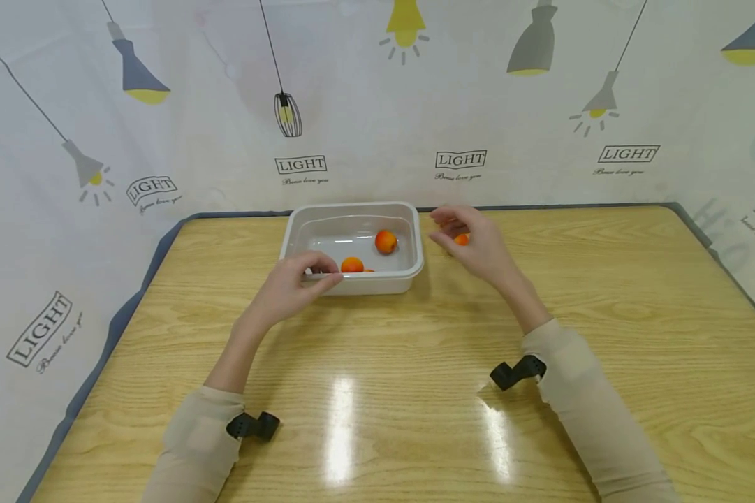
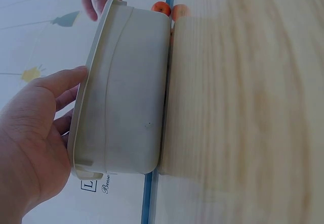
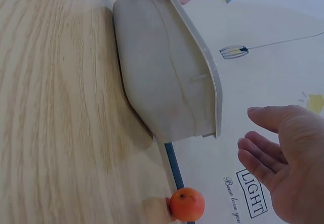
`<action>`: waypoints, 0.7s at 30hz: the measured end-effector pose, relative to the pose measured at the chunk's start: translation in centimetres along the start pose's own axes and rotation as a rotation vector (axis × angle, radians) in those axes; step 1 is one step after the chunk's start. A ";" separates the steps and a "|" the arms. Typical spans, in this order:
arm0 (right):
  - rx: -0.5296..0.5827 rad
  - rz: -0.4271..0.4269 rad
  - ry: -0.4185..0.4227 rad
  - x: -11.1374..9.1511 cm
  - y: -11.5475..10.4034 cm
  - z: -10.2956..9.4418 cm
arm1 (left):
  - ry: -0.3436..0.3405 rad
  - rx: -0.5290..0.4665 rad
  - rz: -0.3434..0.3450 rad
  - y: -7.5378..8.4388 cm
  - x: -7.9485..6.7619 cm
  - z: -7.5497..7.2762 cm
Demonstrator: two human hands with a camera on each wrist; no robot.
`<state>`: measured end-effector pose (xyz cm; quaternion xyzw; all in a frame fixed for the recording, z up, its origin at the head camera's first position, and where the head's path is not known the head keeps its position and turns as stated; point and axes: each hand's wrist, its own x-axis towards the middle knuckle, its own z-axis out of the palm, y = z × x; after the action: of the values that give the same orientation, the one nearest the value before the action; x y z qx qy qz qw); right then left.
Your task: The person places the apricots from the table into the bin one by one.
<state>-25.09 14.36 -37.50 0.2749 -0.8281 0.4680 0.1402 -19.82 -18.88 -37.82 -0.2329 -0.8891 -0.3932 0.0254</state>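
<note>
A light grey plastic tub (image 1: 408,285) stands at the back of the table. My left hand (image 1: 289,286) holds its front rim near the left corner, thumb outside and fingers inside. Within the tub lie a small orange-red fruit (image 1: 386,242) resembling an apple, an orange fruit (image 1: 352,265) near the front wall, and a sliver of another. My right hand (image 1: 478,244) hovers to the right of the tub with curved fingers and thumb apart, holding nothing. Beneath it another orange-red fruit (image 3: 187,204) rests on the table, partly hidden by the hand in the head view.
The wooden table (image 1: 377,363) extends in front of the tub and to both sides. Close behind its back edge hangs a pale cloth (image 1: 364,140) printed with lamps. Black wrist cameras sit on both beige sleeves (image 1: 578,370).
</note>
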 end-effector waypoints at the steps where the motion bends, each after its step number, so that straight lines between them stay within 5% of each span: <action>1: -0.002 0.007 -0.002 0.0 0.2 -0.1 | -0.001 0.000 -0.001 0.0 0.0 0.0; 21: -0.175 0.236 -0.103 -0.4 3.9 -1.4 | -0.005 0.004 0.001 0.1 0.0 -0.1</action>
<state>-27.11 17.27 -39.73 0.1860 -0.8983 0.3927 0.0648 -19.84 -18.89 -37.71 -0.2345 -0.8899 -0.3906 0.0239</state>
